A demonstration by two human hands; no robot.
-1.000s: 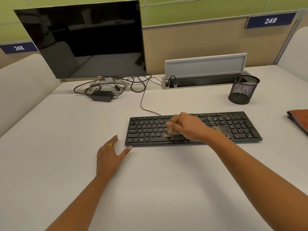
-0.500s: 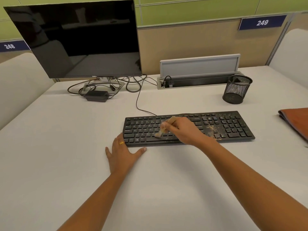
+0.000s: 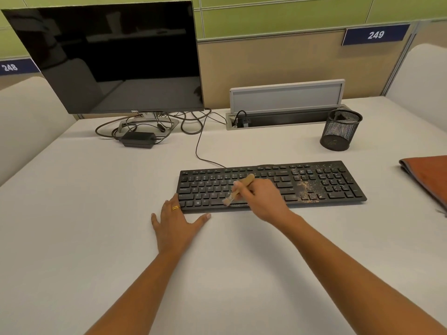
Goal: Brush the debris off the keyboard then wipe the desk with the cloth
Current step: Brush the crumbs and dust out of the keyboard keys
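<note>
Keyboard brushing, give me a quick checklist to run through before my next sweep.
1. Grip on brush: ok, right hand holds its handle.
2. Contact: ok, bristles are down at the bottom row of the keyboard.
3. Keyboard steadied: ok, left hand lies flat on the desk, fingers at the front left corner.
4. Keyboard clean: not ok, a patch of debris lies to the right of the right hand.
5. Cloth ready: ok, the cloth lies on the desk at far right.
6. Debris on the desk: cannot tell.

Office: numbered cubicle partitions [image 3: 375, 35], monitor [image 3: 108, 59]
</note>
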